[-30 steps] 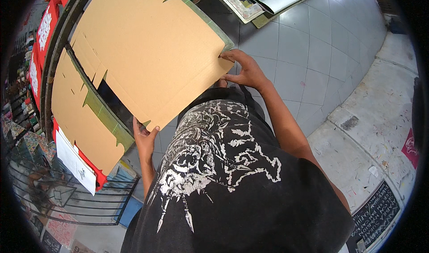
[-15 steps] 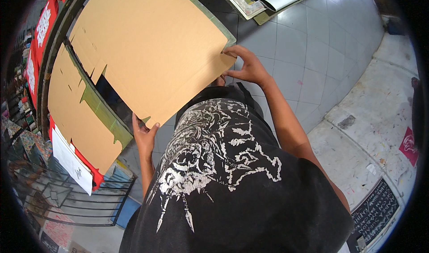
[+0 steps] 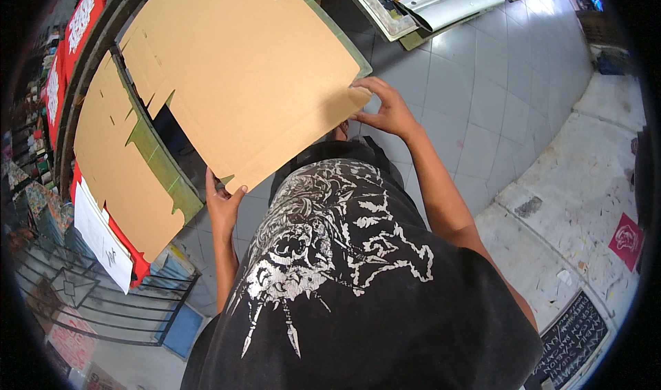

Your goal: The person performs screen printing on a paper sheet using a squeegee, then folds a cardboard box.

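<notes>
Cardboard sheet point(image 3: 248, 73) lies over green board point(image 3: 329, 25), whose right edge shows. Left hand point(image 3: 224, 207) holds the near-left corner, right hand point(image 3: 391, 114) the near-right. Step judged: positioning; next move calls for even, two-handed control.

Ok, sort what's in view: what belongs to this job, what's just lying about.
Job:
large cardboard sheet, left hand and right hand at its corners
green board beneath
probably the second cardboard piece

Apparently lying about:
white paper
red printed piece
dark lettered board
</notes>
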Demonstrator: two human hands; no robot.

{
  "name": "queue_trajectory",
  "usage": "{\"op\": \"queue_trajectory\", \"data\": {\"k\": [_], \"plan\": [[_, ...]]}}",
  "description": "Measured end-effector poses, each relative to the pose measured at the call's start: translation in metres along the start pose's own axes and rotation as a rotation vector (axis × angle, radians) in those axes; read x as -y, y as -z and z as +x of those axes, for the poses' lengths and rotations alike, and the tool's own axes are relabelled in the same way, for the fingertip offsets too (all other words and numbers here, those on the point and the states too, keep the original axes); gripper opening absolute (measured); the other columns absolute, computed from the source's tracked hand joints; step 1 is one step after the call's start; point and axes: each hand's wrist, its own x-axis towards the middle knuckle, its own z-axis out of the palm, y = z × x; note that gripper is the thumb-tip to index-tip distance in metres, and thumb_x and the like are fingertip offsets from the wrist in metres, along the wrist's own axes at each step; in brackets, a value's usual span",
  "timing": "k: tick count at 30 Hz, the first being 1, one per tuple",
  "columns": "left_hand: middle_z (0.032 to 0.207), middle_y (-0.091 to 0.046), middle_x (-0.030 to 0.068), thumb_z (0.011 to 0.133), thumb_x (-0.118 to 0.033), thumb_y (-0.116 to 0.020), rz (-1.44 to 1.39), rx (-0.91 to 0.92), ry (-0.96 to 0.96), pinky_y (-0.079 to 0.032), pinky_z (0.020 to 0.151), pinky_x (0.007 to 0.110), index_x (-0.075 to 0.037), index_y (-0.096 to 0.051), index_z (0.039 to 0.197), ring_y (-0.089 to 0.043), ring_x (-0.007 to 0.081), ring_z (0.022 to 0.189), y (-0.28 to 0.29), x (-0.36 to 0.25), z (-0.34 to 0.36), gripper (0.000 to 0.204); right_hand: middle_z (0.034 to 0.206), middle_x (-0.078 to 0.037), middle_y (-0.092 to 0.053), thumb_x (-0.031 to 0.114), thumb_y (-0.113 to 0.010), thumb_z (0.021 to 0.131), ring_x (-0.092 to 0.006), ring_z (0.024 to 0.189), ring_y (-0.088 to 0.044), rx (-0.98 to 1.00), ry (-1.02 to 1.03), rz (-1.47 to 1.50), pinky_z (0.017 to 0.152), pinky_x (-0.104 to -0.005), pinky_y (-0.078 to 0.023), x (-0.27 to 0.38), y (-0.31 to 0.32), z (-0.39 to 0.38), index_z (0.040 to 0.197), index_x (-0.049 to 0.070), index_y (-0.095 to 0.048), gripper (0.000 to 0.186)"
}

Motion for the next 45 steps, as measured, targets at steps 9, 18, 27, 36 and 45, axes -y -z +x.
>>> {"op": "queue_trajectory", "data": {"k": [9, 18, 27, 36, 45], "plan": [[0.133, -0.044, 0.0192, 0.073, 0.008, -0.069, -0.045, 0.026, -0.058, -0.053, 0.086, 0.033, 0.002, -0.018, 0.147, -0.058, 0.0251, 0.109, 0.002, 0.009, -0.002, 0.089, 0.114, -0.011, -0.061, 0.014, -0.082, 0.066, -0.0289, 0.111, -0.057, 0.011, 0.017, -0.028, 0.095, -0.0379, -0.044, -0.003, -0.004, 0.002, 0.114, 0.009, -0.06, 0.053], [0.14, -0.04, 0.0169, 0.073, 0.007, -0.069, -0.116, -0.024, -0.132, -0.044, 0.098, 0.035, -0.001, -0.019, 0.148, -0.048, 0.0244, 0.123, 0.0, 0.025, -0.001, 0.09, 0.116, -0.012, -0.061, 0.019, -0.082, 0.064, -0.03, 0.111, -0.056, 0.028, 0.018, -0.101, 0.096, -0.0393, -0.043, -0.007, -0.006, 0.002, 0.115, 0.007, -0.059, 0.057], [0.139, -0.043, 0.0167, 0.072, 0.009, -0.068, -0.28, -0.033, -0.098, -0.042, 0.099, 0.034, -0.004, -0.013, 0.151, -0.048, 0.0222, 0.123, 0.001, 0.03, -0.006, 0.097, 0.116, -0.01, -0.061, 0.011, -0.08, 0.068, -0.022, 0.111, -0.056, 0.057, -0.041, -0.03, 0.099, -0.0358, -0.042, -0.014, -0.013, 0.0, 0.118, 0.004, -0.056, 0.055], [0.136, -0.044, 0.0173, 0.076, 0.008, -0.067, -0.405, 0.057, -0.132, -0.048, 0.09, 0.032, -0.007, -0.001, 0.152, -0.054, 0.0216, 0.115, 0.006, 0.044, -0.007, 0.102, 0.118, -0.009, -0.057, 0.009, -0.073, 0.076, -0.0191, 0.111, -0.055, 0.081, -0.093, 0.023, 0.099, -0.0337, -0.04, -0.003, -0.013, -0.002, 0.123, 0.002, -0.051, 0.052], [0.12, -0.058, 0.0194, 0.089, 0.004, -0.055, -0.544, 0.275, -0.088, -0.054, 0.072, 0.028, -0.011, 0.013, 0.149, -0.064, 0.02, 0.092, 0.004, 0.049, 0.001, 0.093, 0.092, -0.001, -0.059, 0.017, -0.067, 0.088, -0.0073, 0.077, -0.052, -0.307, -0.361, 0.208, 0.066, -0.0217, -0.041, -0.017, -0.027, 0.007, 0.107, 0.002, -0.06, 0.026]]}}
